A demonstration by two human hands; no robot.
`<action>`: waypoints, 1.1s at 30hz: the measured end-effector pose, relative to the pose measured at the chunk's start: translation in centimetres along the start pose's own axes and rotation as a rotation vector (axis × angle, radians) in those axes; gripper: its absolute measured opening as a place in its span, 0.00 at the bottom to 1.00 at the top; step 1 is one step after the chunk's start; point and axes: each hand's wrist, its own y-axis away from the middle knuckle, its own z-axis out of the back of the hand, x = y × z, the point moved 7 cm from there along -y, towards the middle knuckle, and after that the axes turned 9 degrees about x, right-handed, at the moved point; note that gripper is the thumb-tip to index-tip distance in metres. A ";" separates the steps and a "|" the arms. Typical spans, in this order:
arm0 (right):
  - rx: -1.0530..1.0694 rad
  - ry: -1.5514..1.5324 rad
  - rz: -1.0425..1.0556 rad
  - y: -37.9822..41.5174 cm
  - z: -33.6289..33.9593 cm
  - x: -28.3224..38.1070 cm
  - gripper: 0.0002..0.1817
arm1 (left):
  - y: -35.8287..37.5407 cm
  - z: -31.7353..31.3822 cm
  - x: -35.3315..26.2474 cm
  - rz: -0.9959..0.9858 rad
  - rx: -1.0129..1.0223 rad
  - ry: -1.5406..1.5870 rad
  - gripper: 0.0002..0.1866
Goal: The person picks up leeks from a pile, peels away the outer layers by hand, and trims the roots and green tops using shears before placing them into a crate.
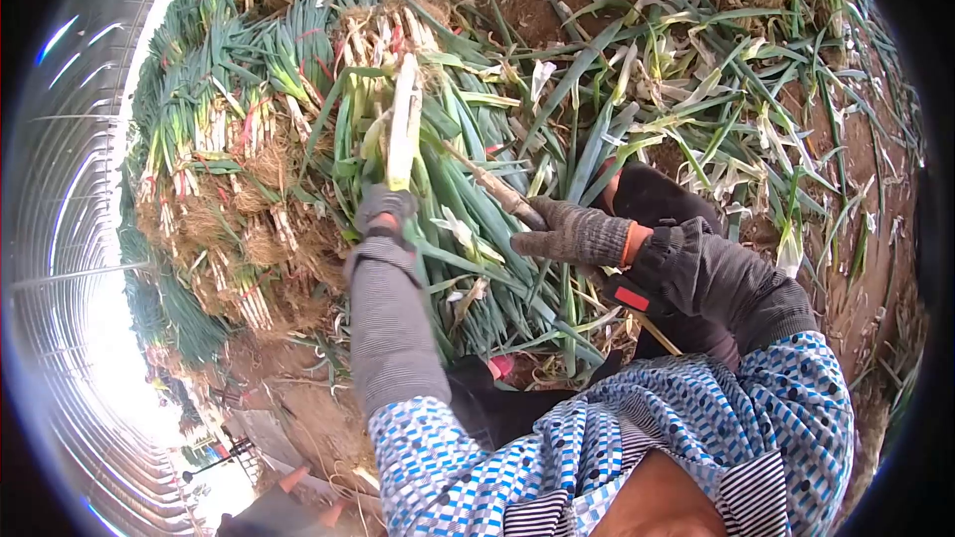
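Note:
My left hand (pixel 386 207), in a grey glove, is closed at the near end of a thick pale leek stalk (pixel 403 124) that points away from me. Green leek leaves (pixel 468 199) lie beneath and beside it. My right hand (pixel 577 232), gloved in grey-brown, has its fingers wrapped round a brown stick (pixel 502 194). The stick slants up and left over the leaves toward the pale stalk. A bundle with white stems and a red tie (pixel 396 32) lies beyond my left hand.
Tied leek bundles with roots (pixel 234 199) are piled at the left. Loose leaves and peelings (pixel 686 89) cover soil at the upper right. My dark-clad knee (pixel 662 201) is beside my right hand. A ribbed greenhouse wall (pixel 70 209) runs along the far left.

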 end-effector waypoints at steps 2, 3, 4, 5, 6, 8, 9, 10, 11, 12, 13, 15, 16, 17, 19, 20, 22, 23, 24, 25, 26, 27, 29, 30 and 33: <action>0.011 -0.108 0.007 -0.7 -0.7 -0.4 0.37 | 3.6 5.0 2.2 -0.050 0.152 0.107 0.22; 0.044 -0.193 -0.005 -0.6 -1.0 0.0 0.37 | 3.8 6.6 3.6 -0.069 0.151 0.145 0.22; 0.079 -0.280 -0.019 -0.5 -1.5 0.3 0.37 | 4.2 7.8 4.6 -0.086 0.152 0.181 0.23; 0.069 -0.251 0.026 -0.3 -2.0 1.0 0.36 | 5.4 9.1 5.2 -0.095 0.169 0.195 0.22; 0.060 -0.222 0.068 0.0 -2.8 1.5 0.36 | 6.5 9.9 5.7 -0.105 0.188 0.209 0.22; 0.038 -0.165 0.143 0.5 -4.3 2.1 0.36 | 8.6 8.4 6.4 -0.233 0.332 0.455 0.19; 0.038 -0.120 0.188 0.0 -6.1 2.2 0.36 | 9.6 6.5 6.1 -0.270 0.424 0.519 0.18; 0.070 -0.113 0.205 0.3 -7.5 1.7 0.36 | 10.9 4.3 5.8 -0.302 0.520 0.584 0.17; 0.085 -0.115 0.127 -0.5 -9.0 0.6 0.35 | 11.8 1.8 5.5 -0.342 0.579 0.692 0.16; 0.095 -0.072 0.094 -0.9 -9.8 0.3 0.35 | 12.2 -0.9 5.3 -0.383 0.633 0.800 0.15; 0.106 -0.029 0.062 -1.3 -10.6 -0.1 0.35 | 10.9 -3.8 5.7 -0.365 0.647 0.931 0.15; 0.118 0.140 0.072 -0.8 -11.1 0.3 0.34 | 12.4 -6.0 6.5 -0.154 0.609 1.099 0.12; 0.086 0.128 0.056 -1.3 -11.1 -0.2 0.34 | 12.5 -6.6 6.4 -0.165 0.645 1.146 0.13; 0.052 0.116 0.040 -1.9 -11.0 -0.2 0.34 | 12.5 -7.0 6.2 -0.177 0.679 1.192 0.15; -0.006 0.129 0.012 -2.8 -10.3 -0.1 0.33 | 11.4 -7.7 6.2 -0.208 0.696 1.255 0.15; -0.011 0.101 0.014 -3.5 -10.0 0.0 0.33 | 11.4 -7.5 6.1 -0.206 0.695 1.248 0.15; -0.019 0.044 0.020 -5.5 -9.2 -0.3 0.33 | 11.9 -6.7 6.2 -0.201 0.692 1.231 0.14; -0.062 0.067 -0.013 -6.5 -8.4 -0.2 0.32 | 11.4 -6.9 6.3 -0.216 0.701 1.246 0.14; -0.082 0.096 0.013 -7.7 -7.9 0.0 0.32 | 10.8 -7.3 6.5 -0.230 0.710 1.260 0.14; -0.101 0.122 0.038 -8.9 -7.4 0.1 0.32 | 10.3 -7.6 6.7 -0.242 0.718 1.272 0.14; -0.120 0.151 0.063 -10.1 -7.0 0.1 0.32 | 10.3 -7.7 6.9 -0.227 0.711 1.270 0.14; -0.131 0.148 0.061 -11.4 -6.6 -0.2 0.32 | 10.3 -7.7 6.9 -0.215 0.703 1.266 0.14; -0.156 0.144 0.054 -12.7 -5.8 0.2 0.31 | 10.4 -7.4 6.8 -0.212 0.703 1.265 0.14; -0.152 0.157 0.025 -12.5 -5.6 0.5 0.31 | 10.7 -7.2 6.8 -0.220 0.710 1.268 0.14; -0.164 0.184 0.026 -11.4 -5.8 1.5 0.29 | 11.6 -6.8 7.0 -0.218 0.721 1.326 0.15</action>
